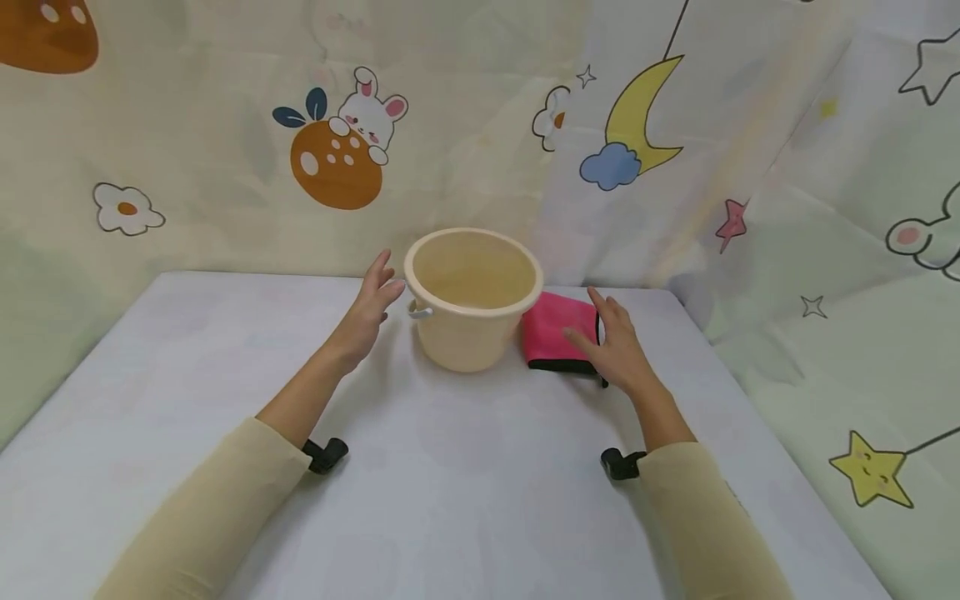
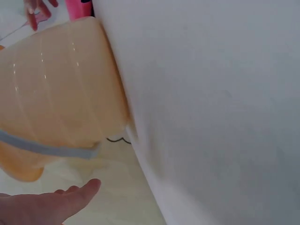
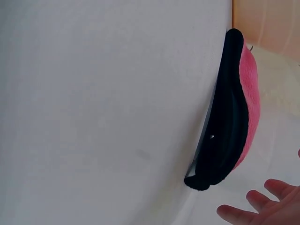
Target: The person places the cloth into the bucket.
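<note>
A cream plastic bucket [image 1: 465, 337] stands upright near the table's far edge, a grey handle [image 2: 51, 149] hanging along its side. Just left of the bucket is my left hand [image 1: 362, 321], fingers extended, apart from the wall as seen in the left wrist view. Right of the bucket lies a folded pink cloth [image 1: 555, 329] with black edging, its thick black border [image 3: 225, 126] facing the right wrist camera. My right hand [image 1: 618, 350] hovers at the cloth's right side with fingers spread, holding nothing. The bucket's inside bottom is hidden.
The white table [image 1: 480, 483] extends toward me and to both sides. Behind it hangs a printed curtain [image 1: 465, 108] with cartoon figures, continuing down the right side. A dark wrist camera [image 1: 326, 456] sits under the left forearm, another camera [image 1: 621, 464] beside the right.
</note>
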### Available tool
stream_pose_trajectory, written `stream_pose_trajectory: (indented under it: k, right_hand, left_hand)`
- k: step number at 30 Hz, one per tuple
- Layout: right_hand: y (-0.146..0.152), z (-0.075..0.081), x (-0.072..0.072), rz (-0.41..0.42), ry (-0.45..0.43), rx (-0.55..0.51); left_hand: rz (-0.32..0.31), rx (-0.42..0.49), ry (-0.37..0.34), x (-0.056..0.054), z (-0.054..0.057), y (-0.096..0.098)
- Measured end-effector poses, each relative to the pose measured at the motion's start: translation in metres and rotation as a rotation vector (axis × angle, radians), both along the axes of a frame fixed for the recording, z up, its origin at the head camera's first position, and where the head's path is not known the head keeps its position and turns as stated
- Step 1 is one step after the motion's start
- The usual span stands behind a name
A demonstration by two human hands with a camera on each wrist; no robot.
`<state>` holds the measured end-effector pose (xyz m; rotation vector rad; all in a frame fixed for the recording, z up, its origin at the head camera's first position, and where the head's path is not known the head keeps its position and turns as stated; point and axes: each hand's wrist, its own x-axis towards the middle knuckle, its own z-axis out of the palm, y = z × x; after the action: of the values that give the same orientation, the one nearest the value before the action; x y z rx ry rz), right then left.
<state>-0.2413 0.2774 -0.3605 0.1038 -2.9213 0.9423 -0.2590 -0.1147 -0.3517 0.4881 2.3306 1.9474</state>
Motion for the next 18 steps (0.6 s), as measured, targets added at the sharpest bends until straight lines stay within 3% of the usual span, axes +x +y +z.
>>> stream_pose_trajectory:
  k: [8, 18]
  right_hand:
    - [-0.008, -0.006, -0.010, 0.008, -0.053, 0.019]
    - [-0.020, -0.011, -0.022, 0.048, -0.069, 0.002]
  left_hand:
    - [-0.028, 0.124, -0.016, -0.005, -0.004, 0.024]
    - [-0.016, 0.256, -0.039, -0.004, -0.006, 0.034]
